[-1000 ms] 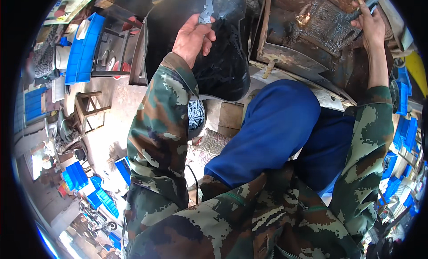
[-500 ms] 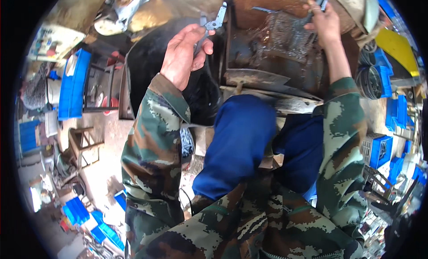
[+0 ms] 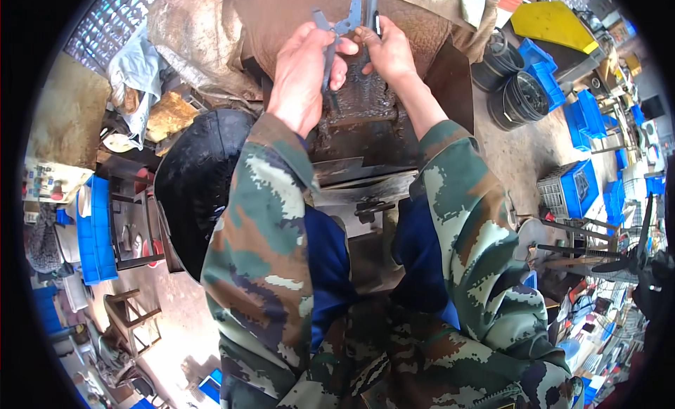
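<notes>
Blue crates (image 3: 573, 187) and black buckets (image 3: 524, 99) stand at right; a wooden stool (image 3: 133, 321) and blue bins (image 3: 95, 229) at left.

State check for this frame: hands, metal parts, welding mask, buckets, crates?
left hand: gripping a grey metal piece
right hand: gripping a flat metal strip
welding mask: set down, not worn
black buckets: upright, open
blue crate: upright

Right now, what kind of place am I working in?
Probably a small metalworking or welding workshop. Both hands, the left hand and right hand, hold thin grey metal pieces over a rusty, spatter-crusted metal work stand, with stacked blue plastic crates and black buckets around.
</notes>
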Action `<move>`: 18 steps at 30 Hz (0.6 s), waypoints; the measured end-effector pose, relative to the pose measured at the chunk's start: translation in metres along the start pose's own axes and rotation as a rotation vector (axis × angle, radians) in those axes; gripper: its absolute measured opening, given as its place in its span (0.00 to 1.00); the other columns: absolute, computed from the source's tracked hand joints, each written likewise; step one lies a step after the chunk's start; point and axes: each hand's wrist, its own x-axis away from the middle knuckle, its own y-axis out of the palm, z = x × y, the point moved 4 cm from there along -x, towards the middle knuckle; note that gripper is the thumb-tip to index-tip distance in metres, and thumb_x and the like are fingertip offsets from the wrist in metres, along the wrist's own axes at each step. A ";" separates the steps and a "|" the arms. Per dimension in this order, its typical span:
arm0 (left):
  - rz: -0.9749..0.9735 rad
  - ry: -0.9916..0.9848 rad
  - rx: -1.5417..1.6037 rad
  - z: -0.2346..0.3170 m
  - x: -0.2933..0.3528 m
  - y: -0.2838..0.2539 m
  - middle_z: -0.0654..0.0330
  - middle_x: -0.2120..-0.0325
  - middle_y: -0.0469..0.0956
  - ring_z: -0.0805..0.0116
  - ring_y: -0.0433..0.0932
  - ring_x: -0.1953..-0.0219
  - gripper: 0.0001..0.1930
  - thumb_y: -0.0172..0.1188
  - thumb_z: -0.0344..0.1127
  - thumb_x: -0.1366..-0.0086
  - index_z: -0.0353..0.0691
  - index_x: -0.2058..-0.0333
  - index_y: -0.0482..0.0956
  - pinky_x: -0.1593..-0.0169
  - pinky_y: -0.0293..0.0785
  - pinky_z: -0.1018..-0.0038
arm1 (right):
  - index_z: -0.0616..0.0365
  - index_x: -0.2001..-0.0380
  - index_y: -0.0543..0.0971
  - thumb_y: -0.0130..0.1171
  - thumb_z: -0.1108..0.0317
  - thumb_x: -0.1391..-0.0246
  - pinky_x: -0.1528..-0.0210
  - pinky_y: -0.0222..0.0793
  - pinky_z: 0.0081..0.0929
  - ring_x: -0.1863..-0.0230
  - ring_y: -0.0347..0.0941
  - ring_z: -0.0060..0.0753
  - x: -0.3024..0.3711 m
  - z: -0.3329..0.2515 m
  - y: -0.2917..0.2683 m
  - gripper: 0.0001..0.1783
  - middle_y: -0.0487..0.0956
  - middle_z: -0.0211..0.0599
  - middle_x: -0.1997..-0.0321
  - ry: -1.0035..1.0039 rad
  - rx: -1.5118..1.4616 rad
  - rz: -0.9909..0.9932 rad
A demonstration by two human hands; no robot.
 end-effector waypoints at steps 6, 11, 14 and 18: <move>0.085 -0.023 0.150 -0.033 -0.014 0.004 0.63 0.79 0.70 0.79 0.60 0.86 0.09 0.54 0.36 0.30 0.37 0.58 0.72 0.82 0.54 0.79 | 0.63 0.52 0.75 0.58 0.61 0.38 0.76 0.75 0.32 0.82 0.78 0.33 0.003 -0.004 0.001 0.18 0.84 0.40 0.63 0.015 0.037 -0.019; 0.136 -0.029 0.116 -0.057 -0.009 -0.009 0.69 0.80 0.68 0.84 0.58 0.85 0.08 0.59 0.35 0.34 0.39 0.60 0.77 0.83 0.52 0.83 | 0.59 0.56 0.74 0.58 0.64 0.37 0.81 0.69 0.25 0.82 0.69 0.25 -0.008 0.005 0.002 0.12 0.78 0.34 0.70 -0.052 -0.079 -0.018; 0.253 0.163 -0.167 -0.057 -0.014 -0.002 0.49 0.67 0.79 0.55 0.79 0.63 0.13 0.53 0.36 0.32 0.32 0.57 0.78 0.56 0.73 0.64 | 0.53 0.56 0.77 0.54 0.62 0.34 0.73 0.72 0.21 0.73 0.71 0.22 -0.011 0.015 -0.003 0.10 0.78 0.28 0.66 0.009 0.013 -0.043; 0.395 0.201 -0.255 -0.065 -0.016 0.007 0.38 0.71 0.79 0.39 0.79 0.64 0.09 0.55 0.35 0.42 0.33 0.72 0.76 0.59 0.76 0.54 | 0.62 0.52 0.76 0.59 0.64 0.39 0.68 0.75 0.27 0.69 0.79 0.27 -0.048 0.055 -0.021 0.16 0.82 0.38 0.65 -0.361 0.371 0.044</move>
